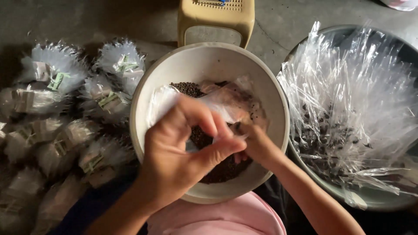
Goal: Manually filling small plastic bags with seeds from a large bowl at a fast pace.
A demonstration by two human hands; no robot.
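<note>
Pinching a small clear bag open over the cream bowl at frame centre, the left hand grips its mouth while the right hand closes on dark seeds (small pinches should spill less).

You see a cream bowl of black seeds, clear bags, a tan stool, white packets with green-marked labels, pink cloth and grey floor.

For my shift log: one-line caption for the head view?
Both hands, left hand and right hand, hold a clear plastic bag over a round cream bowl of small dark seeds.
</note>
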